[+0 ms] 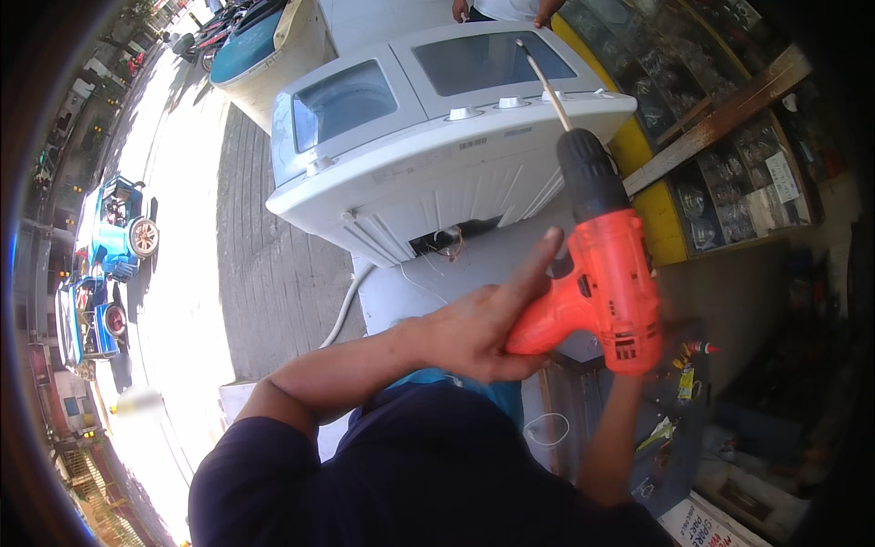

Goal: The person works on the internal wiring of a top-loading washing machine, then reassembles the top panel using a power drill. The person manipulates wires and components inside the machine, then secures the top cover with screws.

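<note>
My left hand (497, 333) grips the handle of an orange cordless drill (620, 292) with a black chuck and a long bit tilted upward. My right forearm rises behind the drill; that hand (656, 319) is mostly hidden and blurred. Beyond the bit is a white twin-tub washing machine (437, 155) with two see-through lids and several knobs. An opening low in its panel shows dangling wires (456, 246).
A co-worker's hand (547, 11) is behind the washer. A drum (264, 77) stands at back left, shelves (729, 182) with a wooden rail at right. A pale hose (351, 301) runs beside the washer. Blue vehicles (118, 237) line the sunlit street.
</note>
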Tool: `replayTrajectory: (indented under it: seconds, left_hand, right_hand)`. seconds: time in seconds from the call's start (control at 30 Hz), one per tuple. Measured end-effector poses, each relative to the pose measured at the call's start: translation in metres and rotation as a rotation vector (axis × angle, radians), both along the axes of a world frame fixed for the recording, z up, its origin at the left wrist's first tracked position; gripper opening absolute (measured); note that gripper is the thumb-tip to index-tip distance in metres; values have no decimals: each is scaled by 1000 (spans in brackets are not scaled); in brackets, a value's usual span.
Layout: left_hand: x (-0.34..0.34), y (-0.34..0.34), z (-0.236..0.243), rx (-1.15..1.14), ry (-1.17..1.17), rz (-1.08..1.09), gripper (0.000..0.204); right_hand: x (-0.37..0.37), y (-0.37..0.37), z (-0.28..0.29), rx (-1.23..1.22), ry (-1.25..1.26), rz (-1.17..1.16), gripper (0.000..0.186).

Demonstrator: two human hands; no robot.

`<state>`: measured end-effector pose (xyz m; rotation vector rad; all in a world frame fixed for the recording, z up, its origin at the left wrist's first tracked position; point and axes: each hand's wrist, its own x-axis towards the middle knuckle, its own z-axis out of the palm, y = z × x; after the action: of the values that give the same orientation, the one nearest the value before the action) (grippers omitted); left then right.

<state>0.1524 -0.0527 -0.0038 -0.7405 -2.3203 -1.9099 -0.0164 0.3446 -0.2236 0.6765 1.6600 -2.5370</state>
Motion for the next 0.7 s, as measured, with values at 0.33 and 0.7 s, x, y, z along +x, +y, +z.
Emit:
replayTrajectory:
  seconds: [0.33,0.7]
  left_hand:
    - [190,-302,-10,183,-361,1234,48]
    - [206,-358,-58,276,-260,1613,26]
  right_hand:
    - [78,-354,57,-233,-248,100,24]
    - [-43,-488,130,63,-23,-30,71]
